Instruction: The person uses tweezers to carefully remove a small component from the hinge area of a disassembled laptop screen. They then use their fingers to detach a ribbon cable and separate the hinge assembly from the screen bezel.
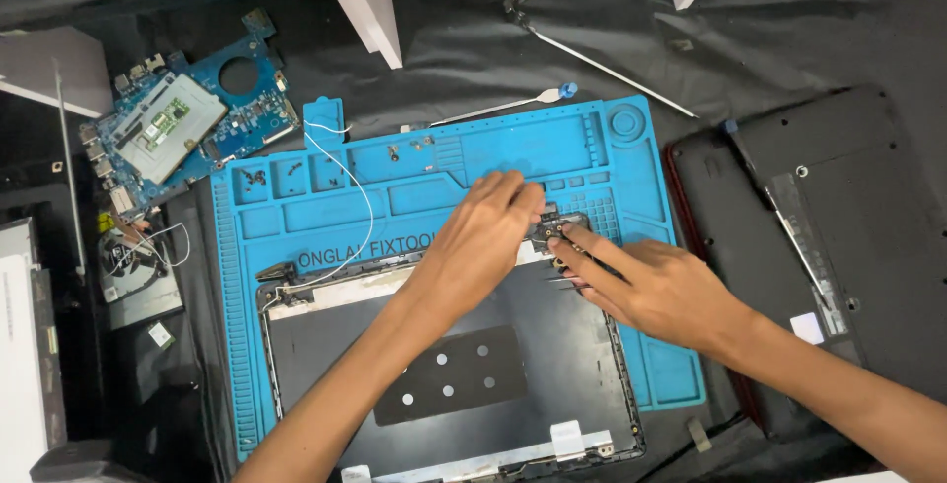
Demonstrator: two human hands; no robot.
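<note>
while the laptop lid [444, 374] lies on the blue mat [513, 162], its hinge [548, 229] is pinched by the left hand [483, 236] and right hand [656, 291].

blue circuit board [187, 128], cooling fan [138, 264], black laptop base [838, 236]

A black cloth [592, 39] covers the table under bright, even light.

blue mat [296, 212] upper trays open — motherboard [182, 128] leftward
</note>
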